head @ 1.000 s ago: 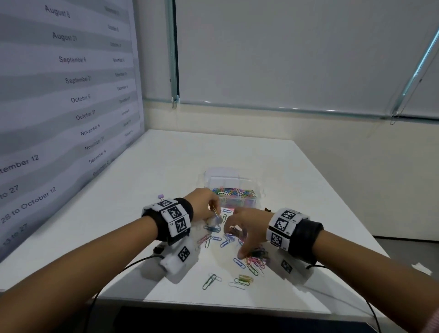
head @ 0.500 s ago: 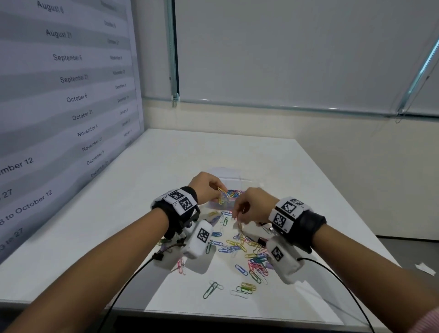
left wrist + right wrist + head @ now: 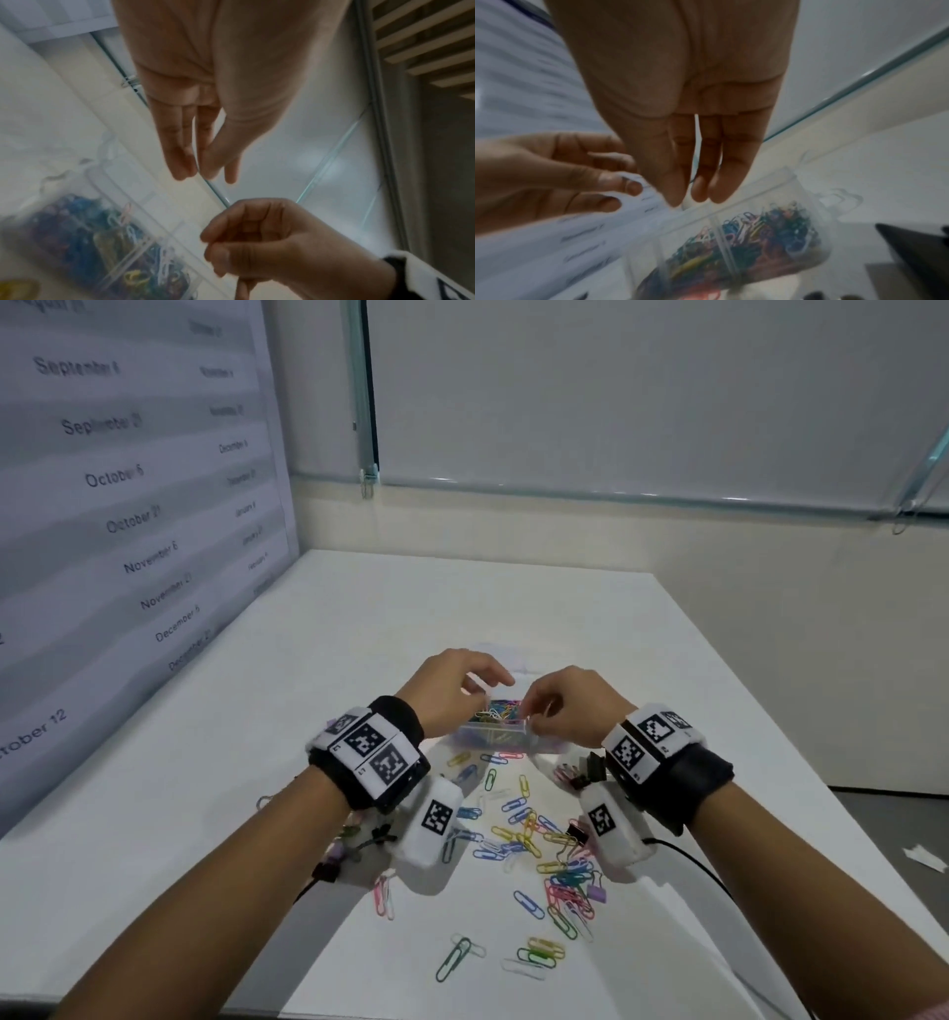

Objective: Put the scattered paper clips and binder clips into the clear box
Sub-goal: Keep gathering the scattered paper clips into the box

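Hovering over the clear box (image 3: 506, 737), both hands sit above its near rim. Left hand (image 3: 452, 688): fingers straightened and loose, tips close together, nothing visibly held. Box stands mid-table on the white table (image 3: 205, 788), already packed with coloured clips. Right hand (image 3: 570, 706): fingers extended downward, tips bunched; cannot tell whether a clip is pinched. Loose paper clips (image 3: 524, 834) lie scattered nearer the person, with binder clips (image 3: 585, 770) beside the right wrist.

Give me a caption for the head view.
Both hands, left and right, hover over the clear box; paper clips litter the table.
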Available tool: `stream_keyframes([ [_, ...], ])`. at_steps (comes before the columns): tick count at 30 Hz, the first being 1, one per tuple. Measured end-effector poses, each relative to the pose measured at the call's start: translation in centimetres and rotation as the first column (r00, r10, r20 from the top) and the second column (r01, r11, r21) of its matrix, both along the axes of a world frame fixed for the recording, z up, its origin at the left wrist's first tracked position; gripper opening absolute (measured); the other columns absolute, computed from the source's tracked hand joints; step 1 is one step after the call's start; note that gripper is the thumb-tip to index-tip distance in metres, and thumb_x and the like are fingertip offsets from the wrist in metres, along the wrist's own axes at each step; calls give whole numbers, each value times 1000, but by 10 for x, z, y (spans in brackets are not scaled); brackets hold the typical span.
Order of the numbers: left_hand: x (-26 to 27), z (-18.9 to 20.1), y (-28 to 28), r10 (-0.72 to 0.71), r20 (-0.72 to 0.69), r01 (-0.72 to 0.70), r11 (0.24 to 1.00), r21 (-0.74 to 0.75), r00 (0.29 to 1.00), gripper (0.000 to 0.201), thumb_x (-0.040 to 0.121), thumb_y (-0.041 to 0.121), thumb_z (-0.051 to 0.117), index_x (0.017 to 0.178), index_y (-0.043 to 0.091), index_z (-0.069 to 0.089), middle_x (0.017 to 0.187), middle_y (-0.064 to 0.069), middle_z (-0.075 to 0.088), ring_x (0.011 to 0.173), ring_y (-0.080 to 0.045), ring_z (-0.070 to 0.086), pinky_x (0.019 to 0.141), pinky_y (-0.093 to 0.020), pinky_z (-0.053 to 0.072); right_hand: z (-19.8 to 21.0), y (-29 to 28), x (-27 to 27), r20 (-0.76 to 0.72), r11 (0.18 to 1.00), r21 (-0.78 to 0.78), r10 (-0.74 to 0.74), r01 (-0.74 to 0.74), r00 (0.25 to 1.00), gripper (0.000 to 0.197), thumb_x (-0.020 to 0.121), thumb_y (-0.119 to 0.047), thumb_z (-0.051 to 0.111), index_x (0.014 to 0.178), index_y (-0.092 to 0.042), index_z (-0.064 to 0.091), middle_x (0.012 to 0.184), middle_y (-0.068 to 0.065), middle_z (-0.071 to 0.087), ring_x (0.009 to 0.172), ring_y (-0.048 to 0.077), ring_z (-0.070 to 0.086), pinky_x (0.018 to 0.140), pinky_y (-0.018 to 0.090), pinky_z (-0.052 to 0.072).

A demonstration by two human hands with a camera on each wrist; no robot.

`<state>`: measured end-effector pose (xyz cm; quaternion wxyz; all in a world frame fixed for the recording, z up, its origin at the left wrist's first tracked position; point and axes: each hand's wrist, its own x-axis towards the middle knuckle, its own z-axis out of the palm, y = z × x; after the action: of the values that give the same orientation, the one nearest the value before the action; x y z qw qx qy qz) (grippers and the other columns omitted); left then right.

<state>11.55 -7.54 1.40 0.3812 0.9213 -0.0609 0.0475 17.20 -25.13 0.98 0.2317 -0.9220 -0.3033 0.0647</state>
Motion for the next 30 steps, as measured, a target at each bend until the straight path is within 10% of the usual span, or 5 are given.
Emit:
stream_keyframes([
  [8, -36, -5, 9, -174, -378, 346, 821, 454, 909, 47, 76, 36, 73, 118, 24, 55, 109, 4, 55, 89, -11, 52, 76, -22, 42, -12, 9, -23, 46, 947, -206, 262, -248, 964, 24, 75, -26, 75, 98, -21, 69, 91, -6, 64, 62, -7, 43, 57, 8, 29],
  [14, -53, -20, 17, -176, -451, 393, 802, 449, 875, 57, 64, 40, 82, 101, 35, 39, 96, 13, 33, 80, -2, 40, 63, -7, 31, -24, 22, -39, -129, 859, -378, 319, -344, 939, 73, 60, -46, 82, 124, -29, 51, 108, -4, 47, 96, 15, 49, 81, 31, 44],
  [23, -51, -20, 17, -100, -425, 330, 792, 513, 900, 71, 67, 45, 77, 127, 25, 45, 111, 4, 39, 101, -16, 49, 94, -33, 46, -23, 31, -46, -187, 885, -271, 336, -378, 923, 18, 77, -25, 74, 93, -17, 70, 88, -5, 62, 68, 5, 51, 59, 15, 38],
  [30, -68, -21, 27, -151, -461, 392, 781, 487, 874, 75, 64, 49, 79, 124, 25, 41, 109, 6, 43, 78, -3, 45, 75, -23, 43, -21, 36, -53, -159, 849, -346, 368, -401, 916, 66, 64, -44, 81, 121, -25, 53, 104, -4, 49, 91, 14, 48, 74, 26, 39],
])
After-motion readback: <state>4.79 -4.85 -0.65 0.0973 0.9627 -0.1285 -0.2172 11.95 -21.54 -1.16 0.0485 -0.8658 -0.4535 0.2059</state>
